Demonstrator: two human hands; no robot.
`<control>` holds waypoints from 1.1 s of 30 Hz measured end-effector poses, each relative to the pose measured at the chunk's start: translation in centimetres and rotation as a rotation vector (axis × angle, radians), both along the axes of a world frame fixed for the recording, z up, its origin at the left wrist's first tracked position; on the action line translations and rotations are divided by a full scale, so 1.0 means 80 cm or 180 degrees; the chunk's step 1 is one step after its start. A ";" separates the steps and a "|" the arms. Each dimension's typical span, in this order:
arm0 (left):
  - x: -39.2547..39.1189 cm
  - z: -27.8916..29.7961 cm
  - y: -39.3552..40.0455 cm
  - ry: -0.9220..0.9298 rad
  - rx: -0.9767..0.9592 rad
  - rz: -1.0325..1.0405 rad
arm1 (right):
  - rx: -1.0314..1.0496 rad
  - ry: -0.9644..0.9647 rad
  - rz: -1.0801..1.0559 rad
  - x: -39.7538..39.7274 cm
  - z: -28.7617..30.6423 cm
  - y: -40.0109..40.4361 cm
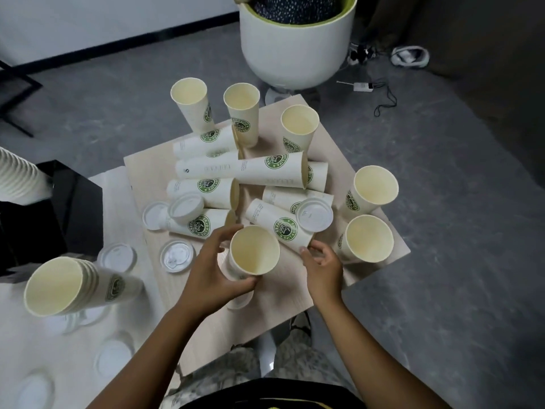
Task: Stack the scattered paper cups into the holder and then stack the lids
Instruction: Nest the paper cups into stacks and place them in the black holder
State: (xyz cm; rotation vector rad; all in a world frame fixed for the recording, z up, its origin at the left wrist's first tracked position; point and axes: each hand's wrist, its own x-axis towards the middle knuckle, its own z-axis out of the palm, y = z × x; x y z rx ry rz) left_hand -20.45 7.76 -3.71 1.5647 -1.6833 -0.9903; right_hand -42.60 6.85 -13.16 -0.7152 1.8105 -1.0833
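Observation:
My left hand (212, 270) grips an upright paper cup (253, 250) at the near middle of the small wooden table (295, 293). Just right of it, my right hand (323, 268) has its fingers curled at the base of a lying cup (277, 224) with a green logo. Several more cups stand or lie across the table, some tipped in a heap (236, 169). A stack of nested cups (76, 284) stands at the near left. White lids lie about: one (314, 214) on the lying cups, one (177, 256) flat on the table.
A black box (44, 214) with a ribbed white stack (17, 175) sits at the left. More lids (116, 258) lie on the white surface beside the table. A large white planter (295, 39) stands behind the table. Cables and a power strip (364, 86) lie on the grey floor.

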 end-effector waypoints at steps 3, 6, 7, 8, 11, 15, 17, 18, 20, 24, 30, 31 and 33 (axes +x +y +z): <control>0.011 0.006 -0.002 -0.0001 -0.0051 -0.0018 | -0.0023 0.0075 -0.0098 0.005 0.003 -0.003; 0.024 0.017 0.001 0.0025 -0.0071 0.0013 | -0.0267 0.0226 -0.0052 0.014 0.028 -0.001; 0.029 0.022 0.002 0.0038 -0.0089 0.0051 | -0.0413 0.0302 0.0006 0.017 0.040 0.001; 0.034 0.027 0.004 0.0052 -0.0113 0.0100 | -0.0582 0.0393 0.0091 0.020 0.053 0.004; 0.051 0.049 0.011 0.0118 -0.0250 0.0266 | -0.1033 0.0635 0.0398 0.028 0.096 0.010; 0.078 0.082 0.023 0.0201 -0.0545 0.0457 | -0.1550 0.0825 0.0797 0.045 0.154 0.006; 0.092 0.102 0.033 0.0266 -0.0691 0.0600 | -0.1836 0.0900 0.0971 0.060 0.183 0.001; 0.099 0.113 0.039 0.0308 -0.0751 0.0685 | -0.1944 0.0860 0.1060 0.068 0.198 -0.002; 0.116 0.135 0.052 0.0370 -0.0891 0.0833 | -0.2134 0.0718 0.1299 0.088 0.228 -0.008; 0.160 0.172 0.082 0.0541 -0.1194 0.1157 | -0.2588 0.0708 0.1846 0.137 0.286 -0.018; 0.228 0.205 0.117 0.0702 -0.1508 0.1760 | -0.3148 0.0822 0.2487 0.209 0.332 -0.027; 0.237 0.203 0.120 0.0699 -0.1477 0.1846 | -0.3234 0.0867 0.2549 0.218 0.337 -0.028; 0.255 0.192 0.124 0.0646 -0.1390 0.1948 | -0.3323 0.0915 0.2622 0.234 0.346 -0.030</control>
